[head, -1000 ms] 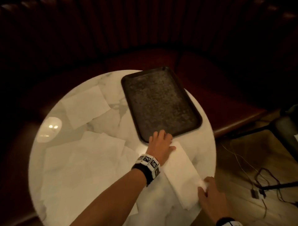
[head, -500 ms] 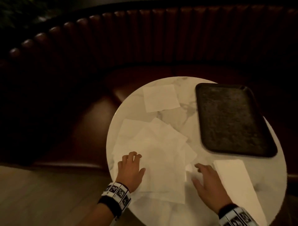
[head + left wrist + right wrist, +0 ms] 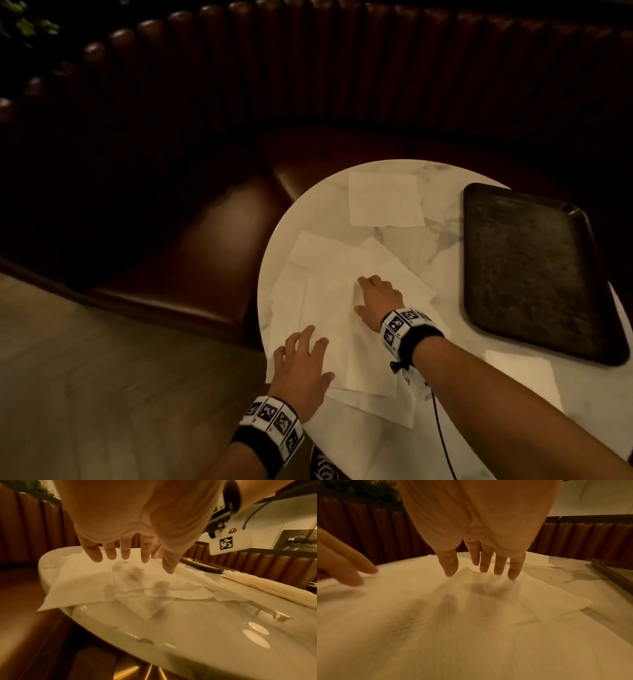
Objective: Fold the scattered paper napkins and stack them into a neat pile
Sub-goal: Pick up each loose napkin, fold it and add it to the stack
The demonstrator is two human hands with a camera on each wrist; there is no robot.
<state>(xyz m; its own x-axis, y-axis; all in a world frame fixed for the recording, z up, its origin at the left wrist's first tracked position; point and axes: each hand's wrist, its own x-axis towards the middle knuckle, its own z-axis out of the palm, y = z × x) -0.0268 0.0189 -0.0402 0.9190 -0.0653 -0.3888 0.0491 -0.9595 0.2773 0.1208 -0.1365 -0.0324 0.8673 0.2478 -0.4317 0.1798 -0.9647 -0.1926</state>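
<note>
Several loose white paper napkins (image 3: 329,308) lie overlapping on the left half of a round marble table (image 3: 442,246). One more napkin (image 3: 385,200) lies alone at the far edge. A folded napkin (image 3: 524,380) sits at the near right, in front of the tray. My left hand (image 3: 301,363) rests flat on the heap's near left corner, fingers spread and straight (image 3: 130,557). My right hand (image 3: 376,298) reaches over the heap's middle. Its straight fingertips (image 3: 498,572) touch the top sheet (image 3: 488,601). Neither hand grips anything.
A black rectangular tray (image 3: 527,270) takes up the table's right side. A dark leather bench (image 3: 191,260) curves round the far and left sides. Wooden floor (image 3: 102,394) lies at the near left. A thin cable (image 3: 442,442) hangs from my right wrist.
A second ago both hands were on the folded napkin by the tray. They have let it go and moved left to the loose heap, the right hand arriving last.
</note>
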